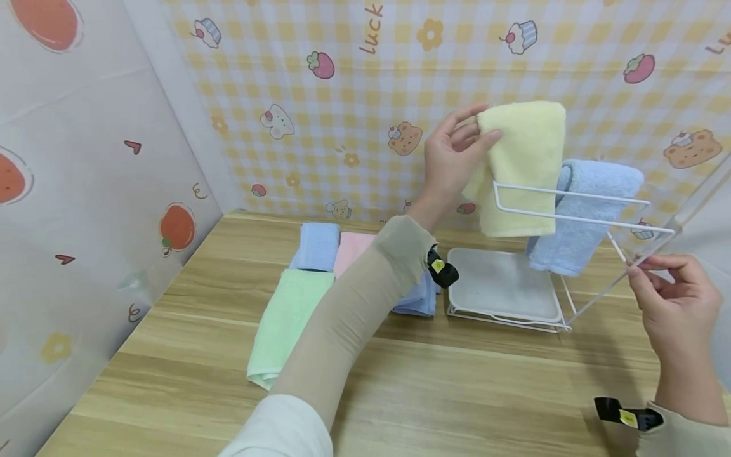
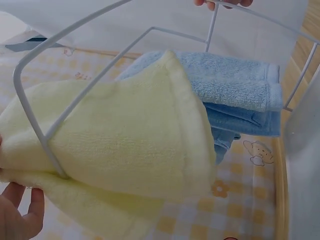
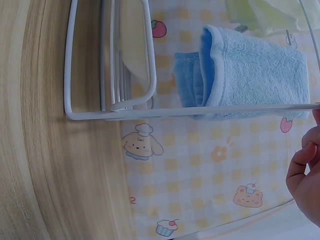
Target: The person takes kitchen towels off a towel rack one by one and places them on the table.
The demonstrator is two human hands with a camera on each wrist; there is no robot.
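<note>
My left hand [image 1: 451, 158] pinches the upper left edge of a folded pale yellow towel [image 1: 522, 165]. The towel drapes over the top arm of a white wire rack [image 1: 599, 297], with its layers on either side of the wire in the left wrist view. To its right a light blue towel [image 1: 605, 178] hangs folded over the same arm. Thumb and fingers of my right hand [image 1: 679, 304] pinch the rack's slanting upright. Below the hanging towels, a pale tray [image 1: 502, 285] sits in the rack's base.
On the wooden table [image 1: 485, 393] to the left lie a folded green towel [image 1: 291, 324], a blue towel [image 1: 318, 246] and a pink towel [image 1: 351, 247]. Another blue towel [image 1: 419, 301] is partly behind my left sleeve. A patterned cloth wall [image 1: 342, 127] stands behind.
</note>
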